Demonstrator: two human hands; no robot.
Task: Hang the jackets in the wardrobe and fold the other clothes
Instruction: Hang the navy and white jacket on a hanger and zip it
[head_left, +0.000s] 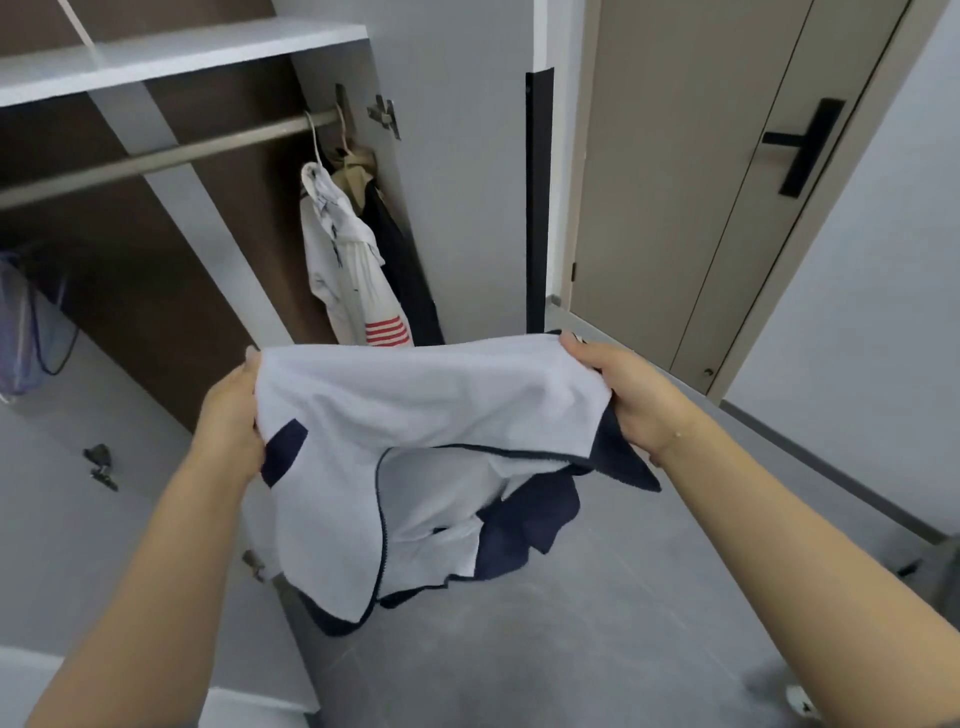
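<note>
Gripping one upper edge each, the left hand (234, 415) and right hand (631, 400) hold a white garment with navy trim (415, 415) stretched between them, fingers curled round the cloth. It hangs above the grey floor (597, 623), before the open wardrobe (171, 57), where clothes on hangers (353, 260) occupy the rail (156, 156).

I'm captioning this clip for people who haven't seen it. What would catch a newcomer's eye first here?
First, the white and navy garment held up mid-frame, gripped at its top edge by the left hand and the right hand. Behind it, at the right end of the wardrobe rail, hang a white jacket with red stripes and darker clothes. A door with a black handle stands at right.
</note>
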